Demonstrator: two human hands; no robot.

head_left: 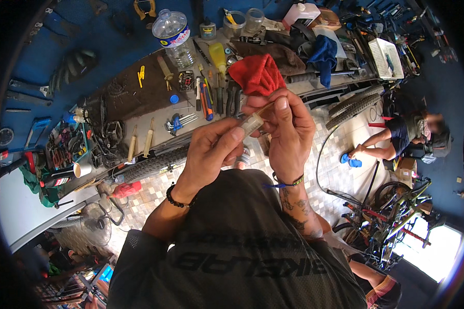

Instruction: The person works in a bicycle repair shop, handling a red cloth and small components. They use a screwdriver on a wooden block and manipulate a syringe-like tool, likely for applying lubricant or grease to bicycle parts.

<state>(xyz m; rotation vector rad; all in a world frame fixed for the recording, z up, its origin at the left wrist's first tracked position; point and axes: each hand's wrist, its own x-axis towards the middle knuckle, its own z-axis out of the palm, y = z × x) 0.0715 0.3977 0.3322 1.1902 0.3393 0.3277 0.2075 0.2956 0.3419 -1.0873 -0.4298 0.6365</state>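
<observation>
In front of my chest, both hands hold a small clear plastic piece [251,124] with a pale part inside. Its exact kind is hard to make out. My left hand [217,144] pinches its lower left end between thumb and fingers. At the upper right end, my right hand [288,123] closes thumb and fingers on a thin, brownish, see-through part. Just beyond my fingers lies a crumpled red cloth [258,72] on the workbench [144,116]. Left of my left hand, two syringes [149,138] rest near the bench's edge, and a blue-handled hex key set [181,122] lies closer.
Screwdrivers, a big clear bottle [178,44], a yellow bottle [218,55] and a blue cloth [325,54] crowd the bench. Tyres [353,105] hang along its front. At right, a person [397,134] sits near bicycles [386,211]; a fan [94,224] stands at lower left.
</observation>
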